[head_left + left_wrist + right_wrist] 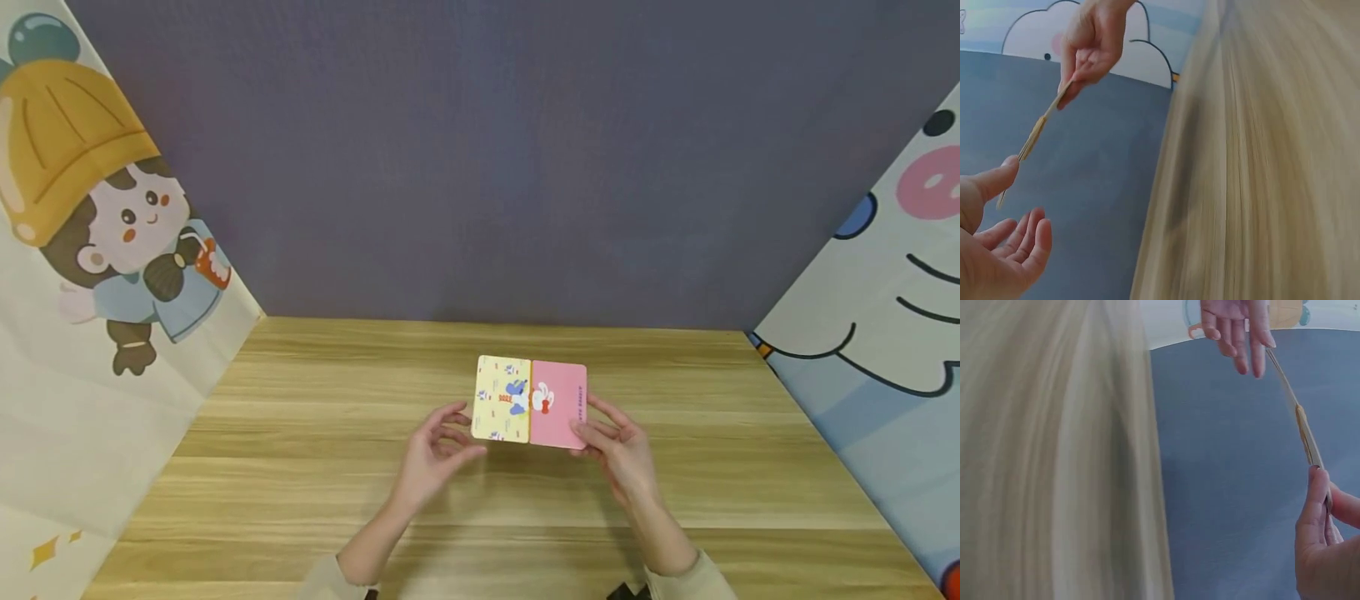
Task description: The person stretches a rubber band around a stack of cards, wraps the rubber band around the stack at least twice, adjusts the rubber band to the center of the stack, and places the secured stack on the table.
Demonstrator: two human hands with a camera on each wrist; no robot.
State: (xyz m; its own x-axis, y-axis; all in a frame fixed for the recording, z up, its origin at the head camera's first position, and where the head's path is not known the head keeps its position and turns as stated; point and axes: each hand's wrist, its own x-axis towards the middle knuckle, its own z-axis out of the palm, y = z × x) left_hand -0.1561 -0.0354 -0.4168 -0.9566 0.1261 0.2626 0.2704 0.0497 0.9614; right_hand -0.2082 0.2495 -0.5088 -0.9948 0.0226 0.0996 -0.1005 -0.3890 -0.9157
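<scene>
A small notebook (553, 421) is spread open above the wooden table, its yellow side with blue cartoon figures on the left and its pink side with a white rabbit on the right. My right hand (626, 454) pinches the lower right corner of the pink side, thumb on top and fingers underneath. Beside the yellow side's lower left corner is my left hand (433, 462), its thumb and fingers apart and relaxed. Both wrist views show the notebook (1035, 134) edge-on as a thin slanted strip, with the left thumb close to its edge.
The wooden table (315, 400) spreads under both hands. A dark grey-blue panel (480, 167) stands along its back edge. Cartoon-printed panels flank it, one with a child in a yellow hat (82, 125) on the left, one with a white animal (885, 308) on the right.
</scene>
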